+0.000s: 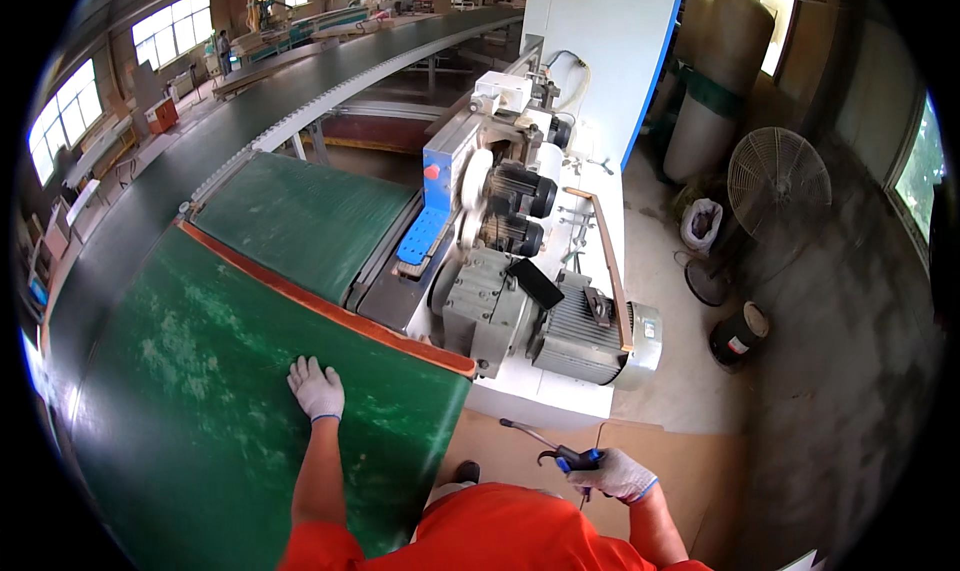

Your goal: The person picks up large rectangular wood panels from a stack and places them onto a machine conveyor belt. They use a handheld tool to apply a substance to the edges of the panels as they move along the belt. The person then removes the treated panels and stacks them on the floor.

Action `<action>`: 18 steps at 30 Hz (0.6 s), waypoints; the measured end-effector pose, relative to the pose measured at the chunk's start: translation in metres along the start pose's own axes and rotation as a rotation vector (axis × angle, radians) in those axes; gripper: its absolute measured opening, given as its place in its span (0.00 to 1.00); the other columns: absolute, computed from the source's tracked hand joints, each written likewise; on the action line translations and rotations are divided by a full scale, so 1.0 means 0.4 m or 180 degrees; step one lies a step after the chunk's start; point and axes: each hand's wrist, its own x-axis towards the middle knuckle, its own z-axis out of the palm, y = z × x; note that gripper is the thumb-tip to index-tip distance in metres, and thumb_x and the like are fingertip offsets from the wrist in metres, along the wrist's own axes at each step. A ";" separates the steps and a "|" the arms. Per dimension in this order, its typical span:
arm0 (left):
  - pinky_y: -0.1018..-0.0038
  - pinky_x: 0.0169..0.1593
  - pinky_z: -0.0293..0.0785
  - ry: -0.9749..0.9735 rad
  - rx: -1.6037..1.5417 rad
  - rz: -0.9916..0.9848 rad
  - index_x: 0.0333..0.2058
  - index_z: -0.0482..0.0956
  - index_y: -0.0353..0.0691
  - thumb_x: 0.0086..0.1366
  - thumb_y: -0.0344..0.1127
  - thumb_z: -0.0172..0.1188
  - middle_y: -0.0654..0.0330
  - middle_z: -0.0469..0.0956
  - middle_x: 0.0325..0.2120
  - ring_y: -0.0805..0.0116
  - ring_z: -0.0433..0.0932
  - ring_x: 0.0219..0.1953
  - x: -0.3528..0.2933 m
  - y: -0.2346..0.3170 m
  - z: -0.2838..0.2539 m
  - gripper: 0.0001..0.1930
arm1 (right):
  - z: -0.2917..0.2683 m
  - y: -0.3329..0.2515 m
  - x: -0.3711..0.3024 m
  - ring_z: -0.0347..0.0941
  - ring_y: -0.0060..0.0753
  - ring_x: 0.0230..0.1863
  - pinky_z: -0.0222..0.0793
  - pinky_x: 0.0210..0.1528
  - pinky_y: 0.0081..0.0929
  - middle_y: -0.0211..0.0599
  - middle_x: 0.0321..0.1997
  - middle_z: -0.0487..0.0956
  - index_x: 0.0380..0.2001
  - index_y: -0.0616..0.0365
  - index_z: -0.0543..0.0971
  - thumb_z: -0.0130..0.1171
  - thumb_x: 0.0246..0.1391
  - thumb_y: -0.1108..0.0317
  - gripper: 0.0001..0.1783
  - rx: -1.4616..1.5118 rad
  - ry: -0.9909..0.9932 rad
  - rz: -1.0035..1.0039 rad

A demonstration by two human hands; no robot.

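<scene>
My left hand [316, 387], in a pale work glove, lies palm down with its fingers apart on a wide green conveyor belt [220, 451], whose surface shows whitish dusty patches. Off the belt's right side, my right hand [622, 475], gloved too, is closed around an air blow gun [568, 459] with a black and blue body. Its thin nozzle points up and to the left. Along the belt's far edge runs a long reddish-brown strip [330, 314], apart from both hands.
Beyond the strip stand a second green belt [300, 221] and a machine with a blue guard [424, 235] and a large grey motor [585, 331]. A dark phone-like slab [537, 283] and wrenches [580, 221] rest there. A standing fan [780, 181] and black bucket [740, 334] are at right.
</scene>
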 end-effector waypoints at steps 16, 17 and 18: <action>0.46 0.73 0.58 0.0355 -0.0237 0.0385 0.54 0.79 0.34 0.65 0.44 0.60 0.43 0.73 0.63 0.40 0.66 0.68 0.164 0.083 0.150 0.24 | 0.035 -0.128 0.173 0.76 0.13 0.32 0.67 0.32 0.14 0.24 0.36 0.87 0.48 0.57 0.87 0.71 0.62 0.59 0.16 0.0347 -0.0192 0.0419; 0.46 0.73 0.58 0.0397 -0.0226 0.0392 0.54 0.79 0.34 0.66 0.44 0.60 0.43 0.73 0.62 0.40 0.67 0.68 0.178 0.075 0.155 0.23 | 0.029 -0.073 0.201 0.76 0.14 0.32 0.68 0.32 0.15 0.25 0.37 0.87 0.50 0.58 0.86 0.70 0.63 0.59 0.17 0.0557 -0.0223 0.0295; 0.46 0.73 0.59 0.0410 -0.0211 0.0369 0.54 0.79 0.34 0.66 0.43 0.60 0.43 0.74 0.62 0.40 0.68 0.67 0.189 0.067 0.157 0.23 | 0.027 -0.055 0.213 0.76 0.15 0.33 0.69 0.33 0.15 0.26 0.38 0.88 0.51 0.59 0.85 0.70 0.64 0.60 0.18 0.0764 -0.0268 0.0172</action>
